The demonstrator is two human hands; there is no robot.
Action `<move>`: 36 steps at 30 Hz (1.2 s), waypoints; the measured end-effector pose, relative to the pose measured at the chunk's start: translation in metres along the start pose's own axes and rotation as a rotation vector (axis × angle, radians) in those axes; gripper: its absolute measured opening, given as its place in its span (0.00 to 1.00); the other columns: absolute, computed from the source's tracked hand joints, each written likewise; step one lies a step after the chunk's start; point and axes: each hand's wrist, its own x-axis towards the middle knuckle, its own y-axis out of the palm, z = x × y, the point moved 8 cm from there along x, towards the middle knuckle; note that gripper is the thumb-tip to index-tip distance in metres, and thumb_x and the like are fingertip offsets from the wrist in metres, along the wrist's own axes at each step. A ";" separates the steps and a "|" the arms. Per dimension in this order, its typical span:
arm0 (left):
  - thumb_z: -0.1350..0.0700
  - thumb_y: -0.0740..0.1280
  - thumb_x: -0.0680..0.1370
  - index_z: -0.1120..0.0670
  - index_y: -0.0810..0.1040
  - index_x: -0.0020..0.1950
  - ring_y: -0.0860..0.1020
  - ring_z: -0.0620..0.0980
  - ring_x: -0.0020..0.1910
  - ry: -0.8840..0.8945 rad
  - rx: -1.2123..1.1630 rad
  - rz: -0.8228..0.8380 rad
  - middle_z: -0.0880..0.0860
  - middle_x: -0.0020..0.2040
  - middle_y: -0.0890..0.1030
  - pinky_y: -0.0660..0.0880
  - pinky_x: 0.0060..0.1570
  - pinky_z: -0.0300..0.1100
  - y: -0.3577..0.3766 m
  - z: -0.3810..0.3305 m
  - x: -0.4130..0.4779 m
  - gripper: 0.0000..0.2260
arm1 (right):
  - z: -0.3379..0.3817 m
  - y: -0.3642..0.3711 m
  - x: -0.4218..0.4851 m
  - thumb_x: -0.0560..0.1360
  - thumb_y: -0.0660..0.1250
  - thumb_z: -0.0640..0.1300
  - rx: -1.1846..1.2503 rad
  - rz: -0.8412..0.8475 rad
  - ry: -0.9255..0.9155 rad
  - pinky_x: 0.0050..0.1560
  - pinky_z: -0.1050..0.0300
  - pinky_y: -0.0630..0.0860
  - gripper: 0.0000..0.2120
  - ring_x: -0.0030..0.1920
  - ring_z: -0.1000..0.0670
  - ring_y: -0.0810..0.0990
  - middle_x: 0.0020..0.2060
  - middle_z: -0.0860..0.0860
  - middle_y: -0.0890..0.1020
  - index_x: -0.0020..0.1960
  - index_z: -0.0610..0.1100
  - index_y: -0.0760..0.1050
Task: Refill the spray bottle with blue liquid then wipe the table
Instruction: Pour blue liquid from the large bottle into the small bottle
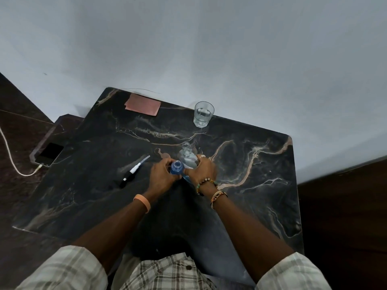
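Fingers [167,162] of my left hand [161,174] clasp the blue bottle [177,167], those of my right hand [201,170] the spray bottle [188,159], and missing its narrow neck would spill liquid over the tabletop [251,185].

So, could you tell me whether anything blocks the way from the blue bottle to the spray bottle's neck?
Nothing visible does: the spray bottle is uncapped, the blue bottle is right beside it, and the spray head lies off to the left.
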 end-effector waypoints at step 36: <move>0.77 0.63 0.69 0.57 0.63 0.77 0.78 0.48 0.59 0.148 -0.338 0.502 0.54 0.70 0.74 0.78 0.38 0.36 0.105 -0.208 0.033 0.38 | -0.066 -0.163 0.034 0.64 0.78 0.48 0.243 -0.437 0.034 0.39 0.57 0.79 0.16 0.41 0.51 0.81 0.43 0.51 0.84 0.50 0.46 0.79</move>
